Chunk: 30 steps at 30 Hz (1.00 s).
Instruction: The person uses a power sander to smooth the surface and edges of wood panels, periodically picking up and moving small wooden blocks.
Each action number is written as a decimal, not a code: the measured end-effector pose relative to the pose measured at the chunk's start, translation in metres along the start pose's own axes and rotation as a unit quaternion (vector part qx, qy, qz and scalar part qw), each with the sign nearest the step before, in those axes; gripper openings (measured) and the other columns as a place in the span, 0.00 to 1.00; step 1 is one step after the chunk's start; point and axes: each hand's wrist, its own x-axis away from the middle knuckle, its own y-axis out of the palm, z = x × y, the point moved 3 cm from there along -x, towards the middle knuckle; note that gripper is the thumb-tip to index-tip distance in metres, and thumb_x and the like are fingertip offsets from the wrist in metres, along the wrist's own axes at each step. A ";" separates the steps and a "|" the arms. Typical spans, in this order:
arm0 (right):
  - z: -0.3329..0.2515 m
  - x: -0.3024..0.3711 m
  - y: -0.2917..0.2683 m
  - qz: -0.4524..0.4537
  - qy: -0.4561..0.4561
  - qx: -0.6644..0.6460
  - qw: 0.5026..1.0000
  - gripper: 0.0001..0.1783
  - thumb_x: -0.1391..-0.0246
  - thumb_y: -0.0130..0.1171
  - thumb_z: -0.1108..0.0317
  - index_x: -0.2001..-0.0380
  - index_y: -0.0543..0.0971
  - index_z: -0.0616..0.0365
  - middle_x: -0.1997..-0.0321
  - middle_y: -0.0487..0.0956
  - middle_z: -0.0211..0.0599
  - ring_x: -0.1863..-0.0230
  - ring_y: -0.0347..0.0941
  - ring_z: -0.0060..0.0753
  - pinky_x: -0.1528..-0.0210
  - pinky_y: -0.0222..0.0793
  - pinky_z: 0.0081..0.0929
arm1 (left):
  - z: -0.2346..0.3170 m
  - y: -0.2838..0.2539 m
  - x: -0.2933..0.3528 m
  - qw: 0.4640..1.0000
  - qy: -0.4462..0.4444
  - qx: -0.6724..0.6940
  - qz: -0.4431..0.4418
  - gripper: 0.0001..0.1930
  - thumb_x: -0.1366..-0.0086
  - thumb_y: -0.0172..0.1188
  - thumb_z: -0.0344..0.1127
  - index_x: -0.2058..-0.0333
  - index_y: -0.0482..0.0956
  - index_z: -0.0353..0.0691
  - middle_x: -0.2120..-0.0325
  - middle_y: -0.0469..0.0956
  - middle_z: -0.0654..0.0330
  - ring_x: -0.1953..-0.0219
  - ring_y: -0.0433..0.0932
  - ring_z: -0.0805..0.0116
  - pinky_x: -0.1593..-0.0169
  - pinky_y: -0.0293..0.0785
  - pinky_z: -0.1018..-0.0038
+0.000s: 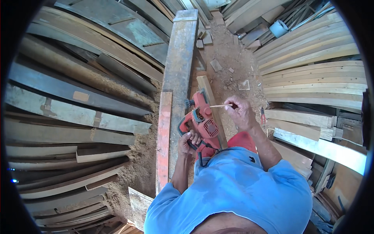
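Note:
A red electric hand planer [200,102] with a dark knob and a slotted round vent lies tilted in front of me. My left hand [189,141] is wrapped around its rear handle. Between the fingertips of my right hand [240,113] is a thin wooden stick [218,106], whose far end meets the planer's side near an opening in the housing. Whether the tip goes inside I cannot tell. Beneath the planer runs a narrow light wooden board [205,82], partly covered by the tool.
A long, worn plank bench [179,58] stretches away, with a reddish strip [164,132] along its left edge. Stacked boards [93,132] line the left, and more lumber [311,82] the right. Red-handled pliers [263,116] are right of my hand. Wood scraps [216,65] and sawdust cover the floor.

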 end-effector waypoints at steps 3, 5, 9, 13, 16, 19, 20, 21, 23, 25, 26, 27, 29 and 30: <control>-0.029 0.008 0.015 0.002 -0.119 0.049 0.992 0.07 0.43 0.67 0.73 0.61 0.82 0.59 0.70 0.78 0.34 0.68 0.75 0.30 0.66 0.71 0.31 | 0.011 0.020 0.012 0.999 0.005 -0.016 -0.032 0.16 0.31 0.61 0.40 0.76 0.68 0.45 0.82 0.63 0.68 0.79 0.67 0.74 0.67 0.67 0.73; -0.044 0.012 0.026 -0.018 -0.160 0.083 0.983 0.07 0.44 0.68 0.74 0.61 0.84 0.59 0.68 0.80 0.39 0.65 0.78 0.40 0.63 0.73 0.36 | 0.015 0.021 0.023 0.999 0.000 -0.011 -0.050 0.16 0.31 0.60 0.40 0.77 0.67 0.45 0.82 0.64 0.67 0.79 0.67 0.74 0.67 0.67 0.73; -0.050 0.021 0.049 -0.054 -0.186 0.122 0.973 0.07 0.45 0.68 0.72 0.62 0.84 0.59 0.67 0.80 0.41 0.64 0.78 0.44 0.62 0.74 0.40 | 0.017 0.013 0.042 0.998 0.007 -0.040 -0.054 0.16 0.32 0.61 0.40 0.77 0.67 0.45 0.82 0.64 0.67 0.79 0.66 0.74 0.69 0.66 0.73; -0.051 0.028 0.065 -0.072 -0.204 0.148 0.965 0.06 0.45 0.68 0.71 0.65 0.83 0.60 0.69 0.79 0.42 0.65 0.76 0.46 0.62 0.73 0.42 | 0.016 0.008 0.053 0.997 0.003 -0.044 -0.062 0.15 0.32 0.61 0.38 0.76 0.68 0.44 0.82 0.65 0.67 0.79 0.68 0.74 0.70 0.67 0.72; -0.054 0.025 0.074 -0.098 -0.208 0.160 0.960 0.06 0.44 0.67 0.70 0.67 0.82 0.60 0.69 0.79 0.43 0.65 0.77 0.47 0.61 0.72 0.43 | 0.021 0.005 0.061 0.997 0.029 -0.074 -0.001 0.17 0.35 0.62 0.42 0.78 0.67 0.46 0.84 0.65 0.67 0.81 0.66 0.74 0.70 0.66 0.74; -0.059 0.021 0.077 -0.144 -0.174 0.153 0.962 0.06 0.43 0.65 0.68 0.68 0.81 0.60 0.69 0.79 0.44 0.63 0.78 0.49 0.59 0.73 0.44 | 0.019 0.001 0.070 0.996 0.043 -0.080 -0.015 0.17 0.35 0.62 0.42 0.78 0.66 0.46 0.84 0.65 0.67 0.81 0.66 0.74 0.71 0.66 0.74; -0.059 0.019 0.079 -0.160 -0.157 0.147 0.963 0.07 0.43 0.64 0.67 0.68 0.81 0.60 0.69 0.80 0.44 0.62 0.78 0.49 0.59 0.73 0.44 | 0.020 0.000 0.072 0.995 0.044 -0.085 -0.017 0.17 0.35 0.62 0.42 0.78 0.66 0.46 0.84 0.65 0.67 0.81 0.66 0.74 0.71 0.66 0.73; -0.057 0.018 0.084 -0.179 -0.156 0.144 0.961 0.07 0.43 0.63 0.67 0.68 0.81 0.60 0.69 0.80 0.45 0.62 0.78 0.50 0.58 0.73 0.44 | 0.021 -0.002 0.074 0.995 0.046 -0.089 -0.019 0.17 0.35 0.62 0.42 0.78 0.66 0.46 0.84 0.65 0.67 0.81 0.66 0.74 0.71 0.66 0.73; -0.046 0.018 0.093 -0.214 -0.151 0.142 0.955 0.08 0.43 0.63 0.66 0.68 0.81 0.60 0.69 0.80 0.45 0.61 0.79 0.51 0.56 0.73 0.45 | 0.022 0.004 0.074 0.994 0.041 -0.100 -0.031 0.17 0.35 0.62 0.42 0.78 0.66 0.46 0.84 0.65 0.67 0.81 0.66 0.74 0.71 0.65 0.73; -0.043 0.021 0.103 -0.189 -0.177 0.171 0.951 0.08 0.44 0.63 0.65 0.68 0.81 0.60 0.68 0.81 0.46 0.61 0.79 0.53 0.56 0.73 0.47 | 0.023 0.010 0.078 0.992 0.031 -0.114 -0.047 0.17 0.35 0.62 0.42 0.78 0.66 0.46 0.84 0.65 0.67 0.81 0.66 0.74 0.71 0.65 0.73; -0.043 0.023 0.107 -0.176 -0.190 0.185 0.948 0.09 0.44 0.63 0.65 0.68 0.81 0.60 0.68 0.81 0.47 0.61 0.79 0.53 0.56 0.74 0.47 | 0.024 0.006 0.079 0.993 0.031 -0.100 -0.051 0.16 0.34 0.62 0.40 0.78 0.66 0.45 0.83 0.65 0.67 0.81 0.66 0.74 0.70 0.66 0.73; -0.042 0.022 0.109 -0.191 -0.189 0.184 0.945 0.09 0.45 0.63 0.65 0.69 0.81 0.61 0.68 0.82 0.47 0.61 0.79 0.54 0.56 0.74 0.48 | 0.024 -0.001 0.078 0.994 0.031 -0.085 -0.056 0.16 0.34 0.62 0.39 0.77 0.67 0.45 0.82 0.65 0.66 0.80 0.66 0.73 0.70 0.66 0.72; -0.043 0.014 0.108 -0.217 -0.187 0.187 0.940 0.09 0.46 0.62 0.66 0.71 0.81 0.61 0.68 0.83 0.47 0.63 0.80 0.55 0.56 0.75 0.49 | 0.023 -0.001 0.077 0.995 0.028 -0.069 -0.060 0.15 0.33 0.61 0.37 0.77 0.68 0.44 0.82 0.65 0.66 0.80 0.66 0.73 0.70 0.66 0.72; -0.043 0.011 0.108 -0.259 -0.171 0.204 0.929 0.09 0.46 0.62 0.66 0.70 0.81 0.61 0.68 0.83 0.47 0.63 0.80 0.54 0.56 0.75 0.48 | 0.023 -0.002 0.078 0.996 0.027 -0.068 -0.057 0.15 0.33 0.61 0.37 0.76 0.68 0.43 0.82 0.65 0.66 0.80 0.66 0.73 0.70 0.66 0.72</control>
